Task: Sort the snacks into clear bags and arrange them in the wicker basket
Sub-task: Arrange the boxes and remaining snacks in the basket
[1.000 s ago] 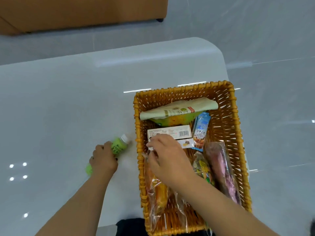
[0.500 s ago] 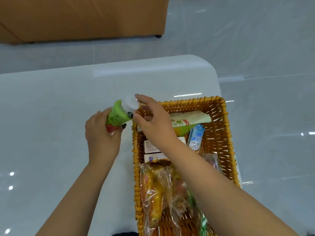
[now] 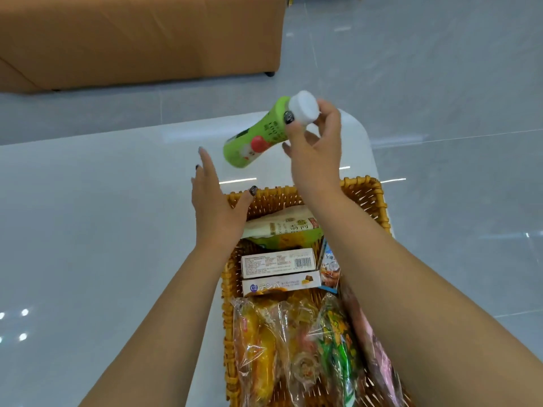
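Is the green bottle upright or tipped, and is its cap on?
Tipped. The green bottle hangs slanted above the table, white cap on and uppermost, pinched at the cap by the right hand.

Lower white box (image 3: 280,283): you can read "C2" in a blue circle at its left end; the characters beside it are unclear.
Upper white box (image 3: 277,262): you see a barcode, the fine print too small to read.
Green bottle (image 3: 255,137): its label print is blurred.
Beige pouch (image 3: 282,226): its characters are unreadable.
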The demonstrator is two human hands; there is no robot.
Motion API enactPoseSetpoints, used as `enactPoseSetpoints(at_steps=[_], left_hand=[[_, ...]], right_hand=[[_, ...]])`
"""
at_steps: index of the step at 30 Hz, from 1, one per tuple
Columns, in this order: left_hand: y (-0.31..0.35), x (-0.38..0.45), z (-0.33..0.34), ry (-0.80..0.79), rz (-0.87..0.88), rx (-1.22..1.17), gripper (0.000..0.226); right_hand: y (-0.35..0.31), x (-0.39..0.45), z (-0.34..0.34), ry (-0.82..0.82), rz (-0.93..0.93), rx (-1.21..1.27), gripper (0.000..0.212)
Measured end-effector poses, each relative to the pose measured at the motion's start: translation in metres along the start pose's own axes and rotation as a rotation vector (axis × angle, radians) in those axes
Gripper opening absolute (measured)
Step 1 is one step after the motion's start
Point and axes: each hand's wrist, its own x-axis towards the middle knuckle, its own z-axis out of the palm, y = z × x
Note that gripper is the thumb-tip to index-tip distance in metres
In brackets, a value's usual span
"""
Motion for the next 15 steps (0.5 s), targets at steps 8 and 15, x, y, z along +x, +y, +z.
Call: enactPoseSetpoints(at_steps=[8,15], left_hand=[[-0.029,-0.016,0.014,-0.106,-0.281,-0.135,0.056],[-0.034,-0.012,0.017,-0.067,-0.243,-0.078,0.037]], right_hand=[[0.023,0.051,-0.021,-0.108,-0.113,-0.488,0.040],[0.031,0.071,-0.006,-0.160,-0.088,-0.534,0.036]])
